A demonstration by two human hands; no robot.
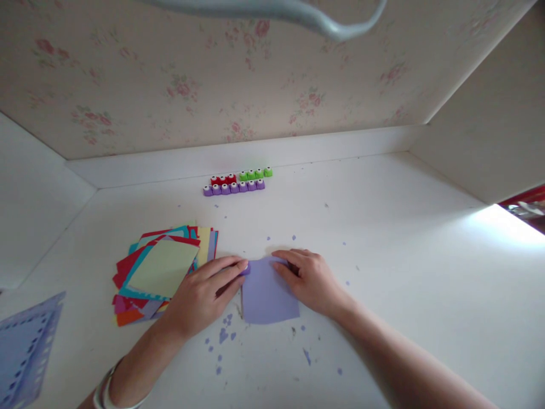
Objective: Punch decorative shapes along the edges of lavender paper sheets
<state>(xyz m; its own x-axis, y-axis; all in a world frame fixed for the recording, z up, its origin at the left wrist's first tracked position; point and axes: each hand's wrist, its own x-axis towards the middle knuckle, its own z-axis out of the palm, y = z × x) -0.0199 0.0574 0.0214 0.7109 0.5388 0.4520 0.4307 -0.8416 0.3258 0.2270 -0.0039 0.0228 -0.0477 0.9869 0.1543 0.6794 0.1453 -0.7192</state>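
A square sheet of purple paper (270,292) lies on the white table in front of me. My left hand (215,281) grips a small purple craft punch (246,268) at the paper's upper left corner; the fingers cover most of it. At the upper right edge, my right hand (309,278) pinches the paper between thumb and fingers. Small purple paper cutouts (223,335) are scattered below and around the sheet.
A pile of coloured paper sheets (164,267) sits left of my left hand. Rows of purple punches (234,188), red punches (223,179) and green punches (255,174) stand near the back wall. Purple sheets with punched edges (29,346) lie at the far left.
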